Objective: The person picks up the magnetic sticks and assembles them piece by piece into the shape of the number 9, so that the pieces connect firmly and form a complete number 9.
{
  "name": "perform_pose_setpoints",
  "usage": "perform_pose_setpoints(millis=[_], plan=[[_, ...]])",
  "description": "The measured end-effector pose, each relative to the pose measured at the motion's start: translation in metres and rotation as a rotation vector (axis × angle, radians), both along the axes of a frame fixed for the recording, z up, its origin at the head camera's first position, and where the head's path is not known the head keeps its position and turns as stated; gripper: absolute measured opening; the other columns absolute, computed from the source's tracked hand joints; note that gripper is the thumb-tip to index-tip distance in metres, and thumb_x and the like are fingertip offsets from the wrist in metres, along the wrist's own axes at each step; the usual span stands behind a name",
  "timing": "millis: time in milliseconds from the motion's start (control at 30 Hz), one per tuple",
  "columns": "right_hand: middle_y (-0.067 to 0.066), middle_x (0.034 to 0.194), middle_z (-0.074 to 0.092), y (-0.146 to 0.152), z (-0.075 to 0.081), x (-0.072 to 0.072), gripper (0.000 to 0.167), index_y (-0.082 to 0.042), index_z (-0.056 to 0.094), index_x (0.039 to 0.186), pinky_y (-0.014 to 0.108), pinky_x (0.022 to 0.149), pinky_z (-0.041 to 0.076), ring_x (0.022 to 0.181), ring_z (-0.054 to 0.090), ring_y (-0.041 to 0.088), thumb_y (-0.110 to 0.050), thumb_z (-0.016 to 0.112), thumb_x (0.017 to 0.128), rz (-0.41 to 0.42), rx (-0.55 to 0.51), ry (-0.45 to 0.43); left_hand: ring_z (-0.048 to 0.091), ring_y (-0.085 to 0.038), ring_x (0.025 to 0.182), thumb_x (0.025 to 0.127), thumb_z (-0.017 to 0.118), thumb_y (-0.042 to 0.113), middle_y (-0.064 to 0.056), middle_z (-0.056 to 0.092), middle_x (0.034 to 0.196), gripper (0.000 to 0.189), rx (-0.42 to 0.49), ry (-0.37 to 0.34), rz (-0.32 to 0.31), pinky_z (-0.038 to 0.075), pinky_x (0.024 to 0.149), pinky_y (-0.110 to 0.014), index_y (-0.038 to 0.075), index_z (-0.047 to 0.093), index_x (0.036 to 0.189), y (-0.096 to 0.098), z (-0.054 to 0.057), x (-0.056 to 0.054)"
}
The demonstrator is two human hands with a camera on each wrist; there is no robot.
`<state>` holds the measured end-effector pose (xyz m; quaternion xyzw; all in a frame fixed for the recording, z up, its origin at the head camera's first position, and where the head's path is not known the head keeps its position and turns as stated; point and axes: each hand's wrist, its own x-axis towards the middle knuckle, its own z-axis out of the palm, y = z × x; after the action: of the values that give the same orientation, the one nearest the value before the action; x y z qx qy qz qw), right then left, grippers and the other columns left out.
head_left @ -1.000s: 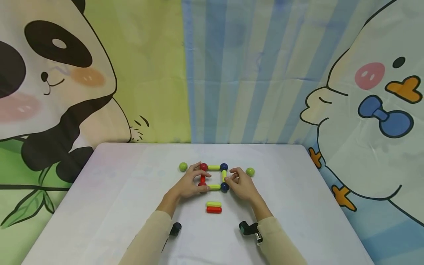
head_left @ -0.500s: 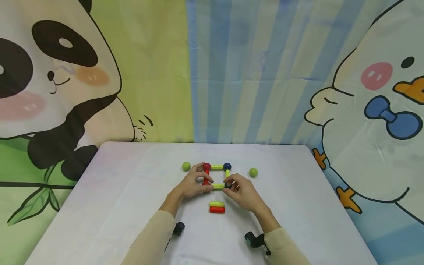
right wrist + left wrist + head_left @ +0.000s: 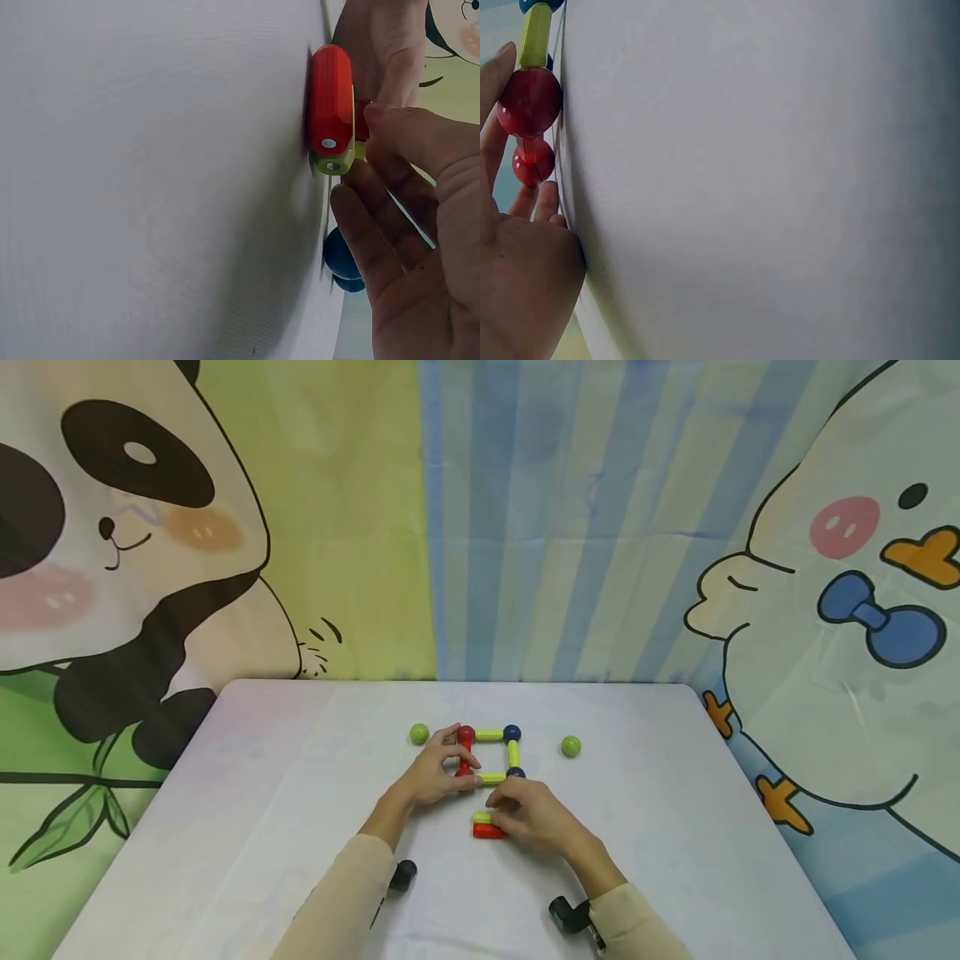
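A square of magnetic sticks and balls lies on the table, with red balls (image 3: 466, 734) at left, blue balls (image 3: 512, 732) at right, one red stick and three yellow sticks (image 3: 513, 753). My left hand (image 3: 433, 775) holds its left side, thumb by the near red ball (image 3: 530, 101) and fingers around the red stick. Below the square, a loose yellow stick (image 3: 482, 817) lies against a loose red stick (image 3: 489, 831). My right hand (image 3: 538, 814) is over their right end, thumb and fingers apart around the yellow stick; contact cannot be made out.
One green ball (image 3: 419, 733) lies left of the square and another green ball (image 3: 571, 746) to its right. The white table (image 3: 637, 760) ends at a printed cloth backdrop (image 3: 510, 527). Each wrist carries a small black camera (image 3: 567, 915).
My right hand has left the square's right side and its near blue ball, moving down toward me to the two loose sticks. My left hand has stayed at the square.
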<state>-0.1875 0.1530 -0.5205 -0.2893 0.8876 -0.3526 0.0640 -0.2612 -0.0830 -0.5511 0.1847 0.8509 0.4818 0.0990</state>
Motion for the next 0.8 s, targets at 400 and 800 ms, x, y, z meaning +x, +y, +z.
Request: perform_pose_setpoints(millis=[400, 800], plan=[[-0.011, 0.100, 0.067, -0.0027, 0.0007, -0.0028, 0.011, -0.018, 0.073, 0.105, 0.026, 0.083, 0.054, 0.089, 0.060, 0.004, -0.013, 0.073, 0.096, -0.012, 0.068, -0.062, 0.033, -0.037, 0.149, 0.083, 0.086, 0.036, -0.010, 0.024, 0.168, 0.013, 0.002, -0.003, 0.009, 0.027, 0.117, -0.066, 0.029, 0.077, 0.089, -0.0005, 0.0014, -0.0017], [-0.011, 0.102, 0.069, -0.0087, 0.0031, -0.0089, 0.020, -0.016, 0.073, 0.109, 0.027, 0.087, 0.054, 0.090, 0.060, 0.003, -0.016, 0.079, 0.090, -0.003, 0.137, -0.113, 0.033, -0.036, 0.150, 0.083, 0.086, 0.034, -0.010, 0.023, 0.168, 0.012, -0.006, -0.017, 0.012, 0.027, 0.118, -0.064, 0.029, 0.077, 0.089, -0.0001, 0.0014, -0.0018]])
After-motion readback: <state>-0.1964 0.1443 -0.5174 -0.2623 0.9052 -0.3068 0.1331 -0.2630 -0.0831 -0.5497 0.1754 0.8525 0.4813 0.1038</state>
